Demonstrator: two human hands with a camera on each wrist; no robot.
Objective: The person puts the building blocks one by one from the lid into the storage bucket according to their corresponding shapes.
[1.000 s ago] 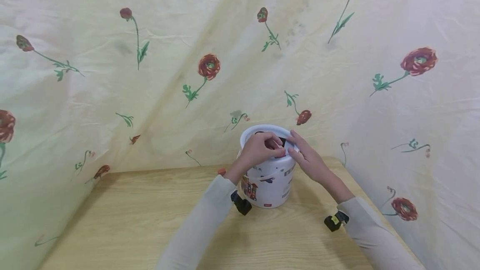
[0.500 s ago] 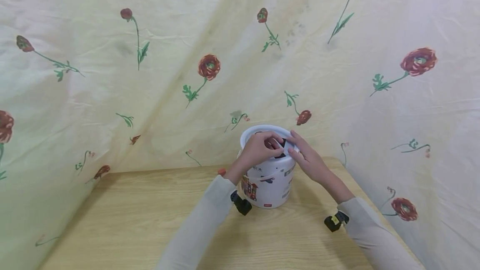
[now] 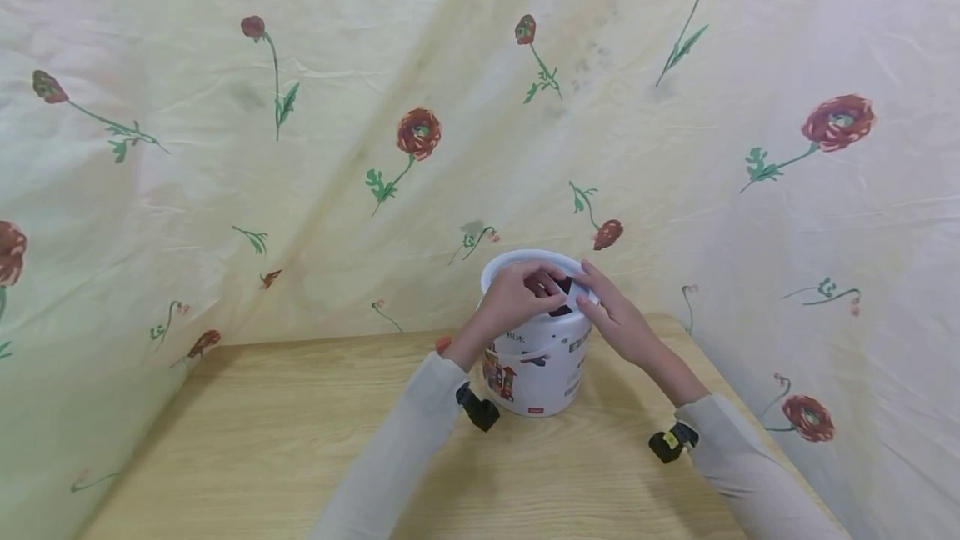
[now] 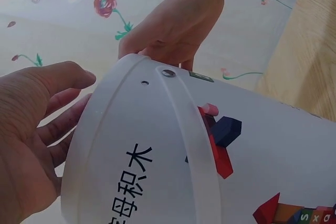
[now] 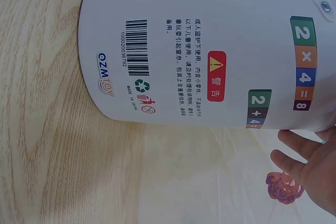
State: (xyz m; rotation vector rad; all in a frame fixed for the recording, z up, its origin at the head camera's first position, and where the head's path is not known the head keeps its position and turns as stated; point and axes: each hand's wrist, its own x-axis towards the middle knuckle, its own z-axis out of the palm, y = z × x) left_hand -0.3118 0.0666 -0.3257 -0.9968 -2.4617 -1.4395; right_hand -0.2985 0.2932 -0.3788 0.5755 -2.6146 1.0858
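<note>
A white toy bucket [image 3: 536, 394], printed with colored blocks and Chinese characters, stands upright on the table. Its white lid [image 3: 542, 256] has dark cut-out holes, partly covered by my hands. Over the lid's near left part is my left hand [image 3: 516, 297], with loosely bent fingers, thumb apart from them and nothing between. The left wrist view shows that hand [image 4: 31, 124] right at the lid's edge. My right hand [image 3: 617, 313] rests with fairly straight fingers on the lid's right rim. In the right wrist view, its fingertips [image 5: 294, 140] are beside the bucket's upper edge.
An orange-red piece [image 3: 444, 343] lies on the wooden table [image 3: 300, 423], just left of the bucket and partly behind my left wrist. A flower-printed cloth [image 3: 337, 148] hangs close behind the bucket and down both sides of the table.
A small red block showed at my left fingertips over the lid one second ago. It is gone from view by half a second ago, baring a dark hole. My right hand stays put.
</note>
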